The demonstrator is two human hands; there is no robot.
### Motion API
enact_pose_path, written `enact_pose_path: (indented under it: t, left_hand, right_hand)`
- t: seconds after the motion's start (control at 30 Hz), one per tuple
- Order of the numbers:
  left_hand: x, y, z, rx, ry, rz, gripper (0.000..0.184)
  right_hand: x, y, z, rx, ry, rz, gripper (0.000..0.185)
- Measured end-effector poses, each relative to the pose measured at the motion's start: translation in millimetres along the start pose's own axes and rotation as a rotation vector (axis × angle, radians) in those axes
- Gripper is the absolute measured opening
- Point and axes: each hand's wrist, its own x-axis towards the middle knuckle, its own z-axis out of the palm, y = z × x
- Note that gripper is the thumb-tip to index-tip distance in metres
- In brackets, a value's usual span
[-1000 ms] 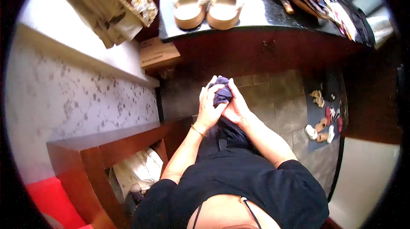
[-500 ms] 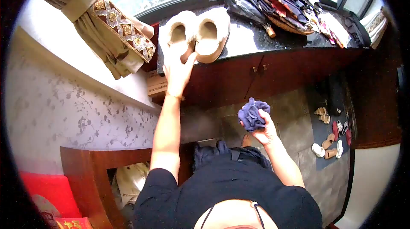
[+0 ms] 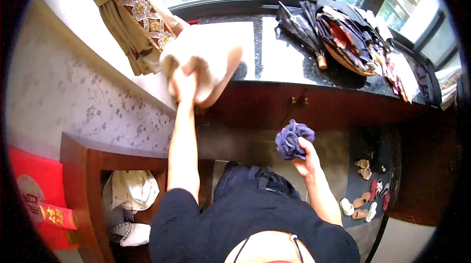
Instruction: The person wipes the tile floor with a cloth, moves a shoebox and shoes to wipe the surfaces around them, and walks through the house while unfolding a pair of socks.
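A pair of cream fleece-lined slippers (image 3: pixel 219 69) is in the grip of my left hand (image 3: pixel 185 85), at the left end of the stone counter. Motion blurs the slippers, and my fingers are partly hidden at their openings. My right hand (image 3: pixel 307 159) holds a bunched dark blue cloth (image 3: pixel 293 140) in front of the cabinet, thumb pressed over its near side. The cloth's exact kind is not clear.
On the black counter (image 3: pixel 267 74) at right lie a folded umbrella (image 3: pixel 301 32) and a basket (image 3: pixel 349 64) heaped with fabric items. A tied curtain (image 3: pixel 130 22) hangs at left. Several shoes (image 3: pixel 363 201) stand on a floor mat. A wooden shelf (image 3: pixel 88 184) holds bags.
The slippers, earlier standing side by side on the counter, are now gripped in my left hand and have shifted left and tipped. My right hand still holds the blue cloth. The view has shifted.
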Motion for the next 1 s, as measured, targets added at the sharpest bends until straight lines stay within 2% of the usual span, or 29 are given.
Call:
enact_pose_path:
  t: [0.07, 0.1, 0.17, 0.2, 0.3, 0.37, 0.4, 0.43, 0.47, 0.53, 0.57, 0.6, 0.67, 0.7, 0.73, 0.77, 0.8, 0.87, 0.93, 0.97, 1.0]
  left_hand:
    - [-45.4, -34.3, -58.4, -0.390, 0.065, -0.237, 0.031]
    - [-72.3, -48.7, -77.0, -0.519, 0.088, -0.304, 0.036]
    - [-125.0, -79.1, -97.7, -0.527, 0.220, -0.454, 0.039]
    - [-144.4, -97.5, -99.1, -0.685, 0.333, -0.537, 0.042]
    - [-167.0, -75.5, -82.6, -0.447, 0.495, -0.660, 0.043]
    - [-169.6, -113.1, -80.1, -0.127, 0.378, -0.786, 0.041]
    - [-181.9, -186.2, -59.3, 0.028, 0.272, -0.814, 0.041]
    - [-192.2, -230.2, -47.3, 0.174, 0.160, -0.846, 0.041]
    - [-191.5, -239.9, -41.6, 0.159, 0.221, -0.771, 0.040]
    - [-165.7, -251.5, -16.1, 0.133, 0.340, -0.607, 0.039]
    - [-150.2, -258.5, -7.2, 0.248, 0.276, -0.679, 0.042]
    - [-133.4, -265.7, 1.8, 0.363, 0.205, -0.745, 0.044]
    - [-101.1, -278.3, 19.3, 0.462, 0.196, -0.768, 0.044]
    - [-78.9, -275.2, 22.8, 0.546, 0.137, -0.760, 0.042]
    - [-57.1, -273.5, 27.5, 0.626, 0.073, -0.748, 0.040]
    - [-42.4, -289.5, 43.5, 0.652, 0.094, -0.736, 0.038]
    - [-28.3, -293.5, 52.7, 0.642, 0.105, -0.714, 0.038]
    - [1.7, -303.9, 67.9, 0.575, -0.027, -0.757, 0.051]
    - [13.4, -361.6, 122.4, 0.678, 0.201, -0.690, 0.061]
    - [26.4, -337.7, 115.0, 0.338, 0.161, -0.779, 0.068]
    - [35.9, -337.1, 121.8, 0.255, 0.095, -0.828, 0.067]
  right_hand:
    - [6.5, -11.1, -2.8, 0.049, -0.012, 0.020, 0.060]
    - [12.4, -17.1, 2.4, 0.061, 0.009, 0.024, 0.061]
    - [33.2, -23.4, 13.6, 0.078, -0.015, 0.017, 0.063]
    - [47.8, -25.1, 20.5, 0.080, -0.035, 0.028, 0.063]
    - [90.2, -28.3, 58.1, -0.032, -0.085, 0.008, 0.060]
    - [122.5, -25.2, 82.2, -0.167, -0.055, -0.098, 0.057]
    - [140.5, -23.5, 93.6, -0.257, -0.017, -0.191, 0.055]
    - [149.7, -24.7, 120.4, -0.309, -0.001, -0.273, 0.052]
    - [164.7, -25.5, 135.4, -0.415, -0.027, -0.365, 0.049]
    - [201.4, -18.5, 161.4, -0.763, -0.037, -0.603, 0.049]
    - [222.9, -14.9, 159.7, -0.881, -0.029, -0.583, 0.048]
    - [239.9, -7.3, 166.0, -0.897, -0.086, -0.655, 0.046]
    - [265.6, 10.1, 164.5, -1.037, 0.110, -0.547, 0.046]
    - [271.5, 20.5, 164.2, -1.014, 0.046, -0.702, 0.046]
    - [271.3, 25.1, 159.9, -1.024, 0.060, -0.688, 0.049]
    - [271.1, 27.5, 161.2, -1.057, 0.028, -0.760, 0.050]
    - [271.0, 29.0, 161.3, -1.091, 0.003, -0.827, 0.051]
    - [274.5, 23.8, 155.4, -1.197, 0.028, -0.851, 0.056]
    - [278.7, 20.0, 148.5, -1.282, 0.044, -0.903, 0.058]
    - [279.6, 19.3, 146.5, -1.311, 0.064, -0.912, 0.058]
    - [280.0, 19.0, 147.0, -1.337, 0.079, -0.919, 0.059]
